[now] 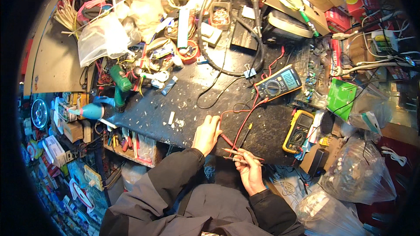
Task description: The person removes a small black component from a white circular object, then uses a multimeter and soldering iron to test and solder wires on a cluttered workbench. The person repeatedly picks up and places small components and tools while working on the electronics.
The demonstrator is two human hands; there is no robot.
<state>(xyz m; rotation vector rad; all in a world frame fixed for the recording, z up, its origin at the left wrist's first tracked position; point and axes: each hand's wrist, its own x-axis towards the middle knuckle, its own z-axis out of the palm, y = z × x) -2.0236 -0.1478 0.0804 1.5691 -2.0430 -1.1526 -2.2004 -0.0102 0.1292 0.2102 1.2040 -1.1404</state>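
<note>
Grey-and-black jacket (162,185) lies nearest, sleeves reaching toward the near edge of the worn bench (188,94). Blue meter (276,86), right of centre, lies face up, presumably for easy reading; screen shows digits, dial bears small markings. Yellow meter (299,132), near right, appears parked aside; its print is illegible. Left hand (205,135), near centre, appears closed on the red probe (226,140). Right hand (250,174) grasps slim pointed tools (232,151), one or two, just beside that probe, tips leftward, seemingly held pencil-fashion for control. Red leads (243,126) run slack, probably allowing free movement.
</note>
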